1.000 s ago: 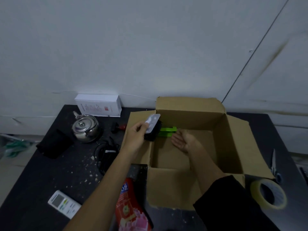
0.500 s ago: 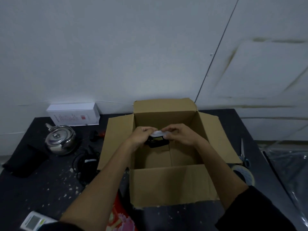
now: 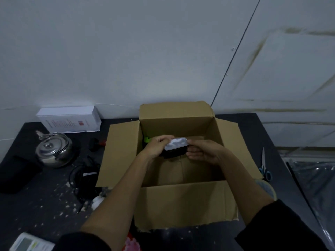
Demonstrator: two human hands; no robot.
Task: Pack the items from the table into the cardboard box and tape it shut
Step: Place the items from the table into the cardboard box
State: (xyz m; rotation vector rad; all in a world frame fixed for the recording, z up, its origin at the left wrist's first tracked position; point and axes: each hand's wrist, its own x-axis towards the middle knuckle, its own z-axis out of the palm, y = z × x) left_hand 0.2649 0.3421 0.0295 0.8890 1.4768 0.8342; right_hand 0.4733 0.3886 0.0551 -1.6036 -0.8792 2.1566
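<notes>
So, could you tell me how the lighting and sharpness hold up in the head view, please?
Head view: dim and soft throughout; the black item gripped by both the left hand and the right hand loses detail over the cardboard box; glare on the kettle; wide-angle bending shows at the edges.

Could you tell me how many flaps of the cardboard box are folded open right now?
4: far flap upright, left flap, right flap and near flap splayed outward.

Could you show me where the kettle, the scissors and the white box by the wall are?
kettle point(image 3: 53, 150): head view, on its shiny lid.
scissors point(image 3: 265, 171): head view, near the blue handles.
white box point(image 3: 69, 120): head view, on its front face.
</notes>
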